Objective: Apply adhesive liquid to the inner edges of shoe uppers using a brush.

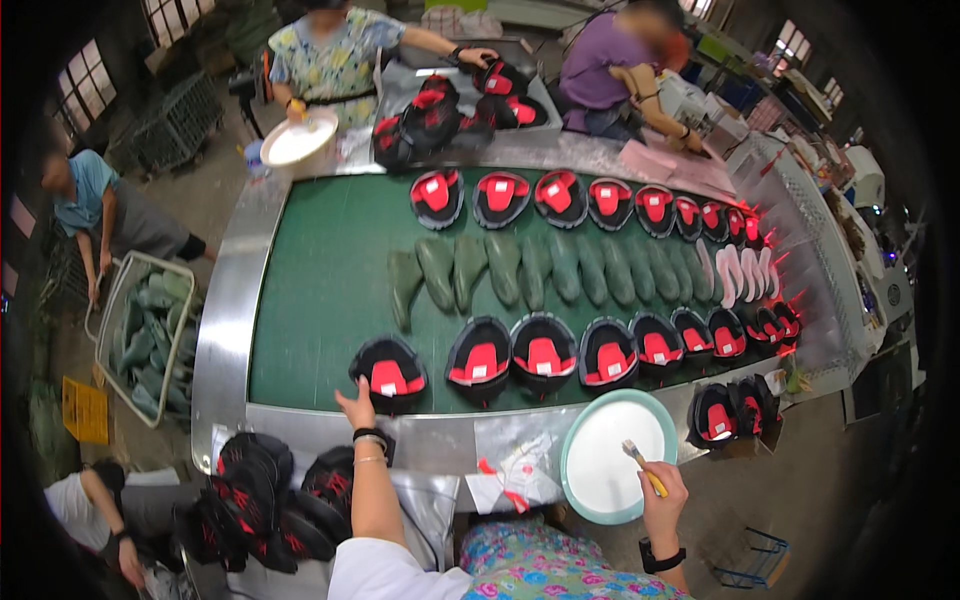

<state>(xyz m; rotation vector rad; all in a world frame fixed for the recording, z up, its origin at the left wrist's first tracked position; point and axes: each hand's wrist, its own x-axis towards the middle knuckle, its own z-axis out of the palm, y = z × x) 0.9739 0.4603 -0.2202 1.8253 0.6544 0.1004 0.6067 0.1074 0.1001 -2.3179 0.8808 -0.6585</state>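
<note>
A black shoe upper with a red lining lies on the green conveyor belt, at the near end of its row. My left hand is at its left edge, fingers stretched and thumb apart, the fingertips touching it. My right hand grips a brush with a yellow handle. The bristles are over a pale green basin that contains a white liquid. More black and red shoe uppers continue rightward along the near side of the belt.
Green shoe lasts and pale insoles line the belt's middle, with another row of uppers beyond. Black uppers are heaped at near left. Co-workers work across the belt; a cart of lasts stands left.
</note>
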